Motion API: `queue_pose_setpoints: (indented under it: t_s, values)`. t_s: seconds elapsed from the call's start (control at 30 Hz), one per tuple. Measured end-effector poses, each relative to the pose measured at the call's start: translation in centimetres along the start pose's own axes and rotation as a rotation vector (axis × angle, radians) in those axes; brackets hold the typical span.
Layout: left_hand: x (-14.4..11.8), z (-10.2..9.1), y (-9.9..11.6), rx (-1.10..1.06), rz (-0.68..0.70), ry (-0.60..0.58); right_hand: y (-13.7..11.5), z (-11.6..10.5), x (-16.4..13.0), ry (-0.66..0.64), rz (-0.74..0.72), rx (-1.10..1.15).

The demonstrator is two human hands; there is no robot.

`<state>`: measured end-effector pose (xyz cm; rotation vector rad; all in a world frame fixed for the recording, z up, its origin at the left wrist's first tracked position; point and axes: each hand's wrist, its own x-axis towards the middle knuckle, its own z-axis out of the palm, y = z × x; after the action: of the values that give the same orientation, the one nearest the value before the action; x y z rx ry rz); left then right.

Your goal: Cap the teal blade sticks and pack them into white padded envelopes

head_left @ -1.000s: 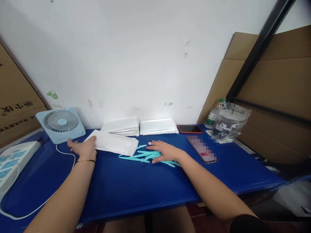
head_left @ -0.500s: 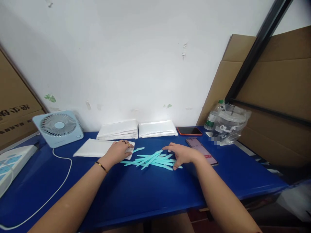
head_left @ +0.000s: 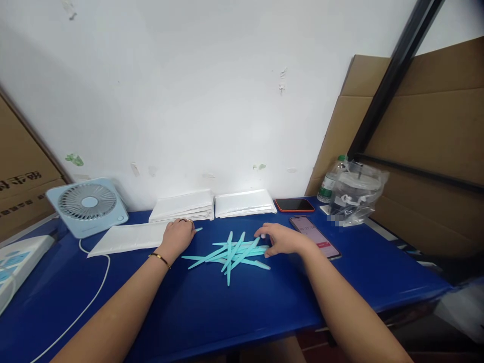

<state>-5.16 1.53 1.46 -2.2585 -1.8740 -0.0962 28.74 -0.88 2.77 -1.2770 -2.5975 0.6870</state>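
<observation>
Several thin teal plastic sticks (head_left: 230,253) lie in a loose crossed pile on the blue table (head_left: 242,297). My right hand (head_left: 282,238) rests with fingers spread on the pile's right end. My left hand (head_left: 177,236) lies palm down on the right end of a flat white packet (head_left: 126,238), just left of the sticks, and one teal stick tip pokes out beside it. Neither hand grips anything.
Two stacks of white packets (head_left: 183,205) (head_left: 245,202) sit against the wall. A small blue fan (head_left: 87,205) with a white cord and a power strip (head_left: 17,257) are at left. Two phones (head_left: 315,236) (head_left: 294,204), a bottle and a plastic bag (head_left: 355,194) stand at right, with cardboard boxes beyond.
My left hand slid the white packet leftward on the table, then came to rest on its right end. My right hand spread the teal sticks into a wider, crossed pile.
</observation>
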Motion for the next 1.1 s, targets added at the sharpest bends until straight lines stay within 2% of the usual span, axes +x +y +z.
queue_pose_setpoints:
  t_s: [0.1, 0.3, 0.37, 0.43, 0.5, 0.57, 0.63, 0.73, 0.8, 0.93, 1.1]
  values:
    - [0.8, -0.2, 1.2, -0.113, 0.068, -0.053, 0.0, 0.2, 0.3, -0.005, -0.049, 0.031]
    - [1.3, -1.0, 7.7, -0.460, 0.206, -0.126, -1.3, 1.1, 1.2, 0.019, -0.131, 0.142]
    - [0.9, -1.6, 8.6, -0.530, 0.238, -0.139, -1.1, 0.9, 1.1, 0.044, -0.125, 0.166]
    - [0.1, -2.0, 8.3, -0.555, 0.256, -0.163, -0.6, 0.5, 0.7, 0.083, -0.087, 0.150]
    - [-1.0, -2.3, 7.1, -0.531, 0.287, -0.240, 0.1, 0.2, 0.3, 0.080, -0.014, 0.110]
    - [-2.1, -2.3, 5.9, -0.491, 0.344, -0.294, 0.4, 0.2, 0.1, 0.020, 0.068, 0.102]
    - [-2.9, -2.0, 5.4, -0.481, 0.391, -0.291, 0.1, 0.5, 0.2, -0.042, 0.109, 0.151]
    - [-3.5, -1.4, 5.9, -0.490, 0.455, -0.250, -0.8, 1.2, 0.8, -0.046, 0.059, 0.270]
    - [-3.8, -0.9, 6.7, -0.454, 0.483, -0.188, -1.3, 1.4, 1.1, 0.015, -0.002, 0.294]
    - [-4.7, 0.2, 7.4, -0.331, 0.390, -0.053, -1.6, 1.8, 1.2, 0.135, -0.035, 0.181]
    - [-5.2, 1.6, 7.7, -0.310, 0.340, -0.105, -2.8, 4.3, 2.3, -0.053, -0.082, 0.022]
